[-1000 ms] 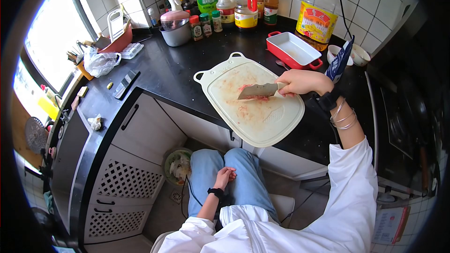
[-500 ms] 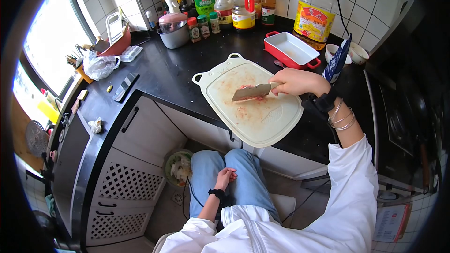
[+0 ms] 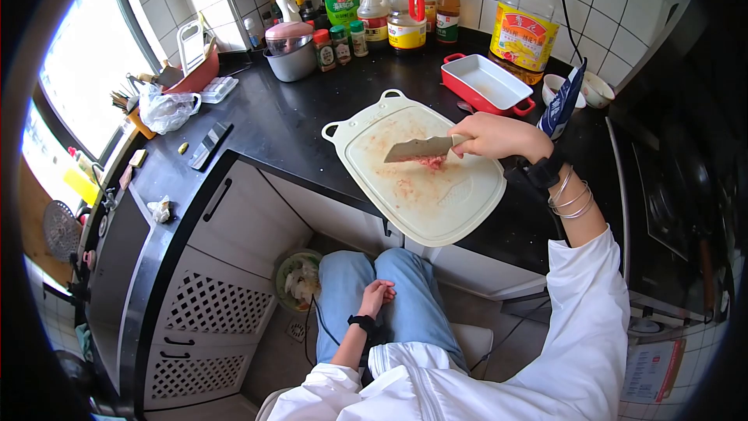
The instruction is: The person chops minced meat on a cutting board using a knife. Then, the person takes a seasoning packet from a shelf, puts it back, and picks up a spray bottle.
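My right hand (image 3: 502,136) is wrapped round the handle of a cleaver (image 3: 417,149). Its broad blade points left over a cream cutting board (image 3: 374,175), with reddish minced meat (image 3: 431,162) along its lower edge. Reddish smears mark the board around the meat. Whether the blade touches the board is hard to tell. My left hand (image 3: 377,296) rests on my lap, loosely closed with nothing seen in it.
A red baking dish (image 3: 460,90) stands behind the board, near a big oil jug (image 3: 523,27) and a blue packet (image 3: 562,101). Seasoning bottles (image 3: 405,12) line the wall. A phone (image 3: 209,146) lies on the left counter. A waste bin (image 3: 287,296) stands below.
The cleaver's blade has shifted slightly up and away, and more of the minced meat shows below it. My left hand stays on my lap.
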`<state>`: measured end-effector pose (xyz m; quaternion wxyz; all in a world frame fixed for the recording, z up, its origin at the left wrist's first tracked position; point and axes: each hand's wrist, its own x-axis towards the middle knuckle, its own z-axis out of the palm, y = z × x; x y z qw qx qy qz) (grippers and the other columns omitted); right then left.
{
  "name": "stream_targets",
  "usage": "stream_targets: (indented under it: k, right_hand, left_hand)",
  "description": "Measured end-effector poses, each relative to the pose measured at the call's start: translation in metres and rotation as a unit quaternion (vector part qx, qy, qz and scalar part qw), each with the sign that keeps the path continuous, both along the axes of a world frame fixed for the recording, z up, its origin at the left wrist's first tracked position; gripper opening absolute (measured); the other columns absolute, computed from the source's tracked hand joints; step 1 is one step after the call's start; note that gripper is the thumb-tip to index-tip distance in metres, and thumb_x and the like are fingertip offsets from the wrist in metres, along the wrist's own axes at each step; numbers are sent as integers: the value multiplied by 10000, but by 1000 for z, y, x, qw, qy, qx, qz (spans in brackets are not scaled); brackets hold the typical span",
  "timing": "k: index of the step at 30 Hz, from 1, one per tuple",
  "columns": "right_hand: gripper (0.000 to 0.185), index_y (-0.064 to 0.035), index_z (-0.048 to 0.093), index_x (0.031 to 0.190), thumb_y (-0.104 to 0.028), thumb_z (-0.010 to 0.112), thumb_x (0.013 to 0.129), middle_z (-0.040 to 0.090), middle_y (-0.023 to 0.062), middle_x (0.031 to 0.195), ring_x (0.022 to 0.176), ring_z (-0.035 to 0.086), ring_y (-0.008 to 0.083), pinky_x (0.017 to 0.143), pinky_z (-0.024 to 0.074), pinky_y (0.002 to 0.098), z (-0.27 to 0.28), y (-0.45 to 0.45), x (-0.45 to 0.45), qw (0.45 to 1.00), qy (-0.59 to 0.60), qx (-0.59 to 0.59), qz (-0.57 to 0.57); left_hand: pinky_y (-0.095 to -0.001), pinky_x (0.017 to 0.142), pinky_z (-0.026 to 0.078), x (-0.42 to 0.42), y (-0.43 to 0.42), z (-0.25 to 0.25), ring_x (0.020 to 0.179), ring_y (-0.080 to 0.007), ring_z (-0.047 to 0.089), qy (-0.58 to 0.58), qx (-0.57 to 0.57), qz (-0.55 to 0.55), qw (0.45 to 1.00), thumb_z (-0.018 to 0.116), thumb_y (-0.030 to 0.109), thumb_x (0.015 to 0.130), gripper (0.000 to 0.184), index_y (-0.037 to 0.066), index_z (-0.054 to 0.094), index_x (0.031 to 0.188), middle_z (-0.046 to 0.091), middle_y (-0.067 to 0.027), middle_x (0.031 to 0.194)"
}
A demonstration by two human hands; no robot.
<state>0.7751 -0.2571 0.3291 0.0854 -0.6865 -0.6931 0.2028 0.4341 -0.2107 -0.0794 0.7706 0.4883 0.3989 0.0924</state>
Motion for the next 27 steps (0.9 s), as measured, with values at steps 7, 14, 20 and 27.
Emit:
stream_targets:
  k: [7,14,20,27]
  right_hand:
    - [154,-30,665,945,-125,589,852,663,150,828,836,641,292,752,477,380,-2,-1,-1,999,-13,-29,-23]
    - [215,-15,654,979,-176,644,836,665,187,831,803,649,333,725,492,409,-6,0,2,999,-17,-31,-7]
    - [277,-53,680,993,-259,675,807,680,177,839,822,669,330,739,509,412,-8,0,10,999,-13,31,9]
    - [254,-67,695,995,-233,649,808,691,166,864,833,662,333,745,501,426,-4,-3,-1,999,-9,6,-30]
  left_hand:
    - [-222,676,490,1,0,0,701,-100,600,-1,2,-3,1000,392,110,997,239,56,623,1012,648,-37,806]
    - [-229,661,495,0,1,-6,697,-105,601,-15,-8,2,1000,421,128,993,222,55,629,1006,650,-41,804]
    - [-248,632,508,-2,1,-18,657,-118,594,-27,-32,33,999,509,152,979,188,38,658,969,599,-19,722]
    - [-236,592,497,-3,3,-8,620,-111,580,8,3,21,1000,459,139,992,200,30,626,980,635,-44,744]
